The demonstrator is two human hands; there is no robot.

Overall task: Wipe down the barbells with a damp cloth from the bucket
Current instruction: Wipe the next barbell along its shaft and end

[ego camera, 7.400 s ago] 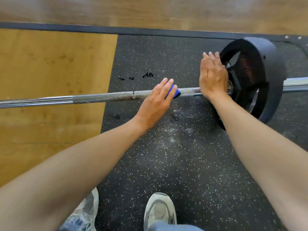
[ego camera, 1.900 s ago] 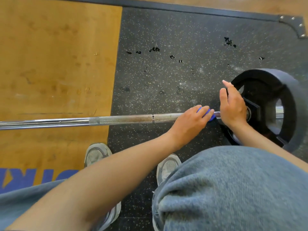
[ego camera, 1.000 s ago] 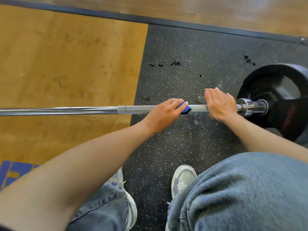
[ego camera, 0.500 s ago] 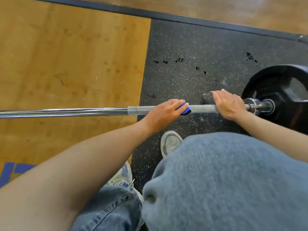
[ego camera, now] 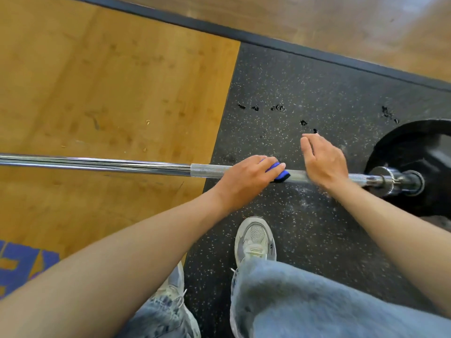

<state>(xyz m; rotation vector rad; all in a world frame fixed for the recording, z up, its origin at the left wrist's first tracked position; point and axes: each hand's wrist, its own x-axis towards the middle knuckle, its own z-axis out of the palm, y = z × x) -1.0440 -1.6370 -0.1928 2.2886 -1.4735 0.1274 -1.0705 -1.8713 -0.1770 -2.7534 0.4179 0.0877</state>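
Barbell (ego camera: pixel 146 166) — one bar, lying across the floor left to right in front of me, its left part over the wood panel (ego camera: pixel 109 93), its right part over the black speckled mat (ego camera: pixel 305 93). One black plate (ego camera: pixel 415 152) is sitting on the right end, behind one chrome collar (ego camera: pixel 395 182). Smooth shaft is giving way to knurling near the mat's edge.

One cloth (ego camera: pixel 278 172), blue with a dark edge, is lying on the knurled section, mostly hidden under my fingers. My left hand (ego camera: pixel 246 178) is pressing it onto the bar, fingers curling over it, only a corner showing at the fingertips.

My right hand (ego camera: pixel 324 159) is resting on the bar just to the right of the cloth, between it and the collar. Fingers are lying fairly straight and close together, pointing away from me, palm down on the steel; not wrapping round it as far as I can tell.

Two shoes are showing: the right shoe (ego camera: pixel 255 239) is standing on the mat below the bar, the left shoe (ego camera: pixel 174 284) is partly hidden behind my left forearm. Two pale denim trouser legs (ego camera: pixel 317 301) are filling the bottom edge. Several small black gouges (ego camera: pixel 278 108) are dotting the mat beyond the bar. One blue floor marking (ego camera: pixel 19 264) is showing at lower left.
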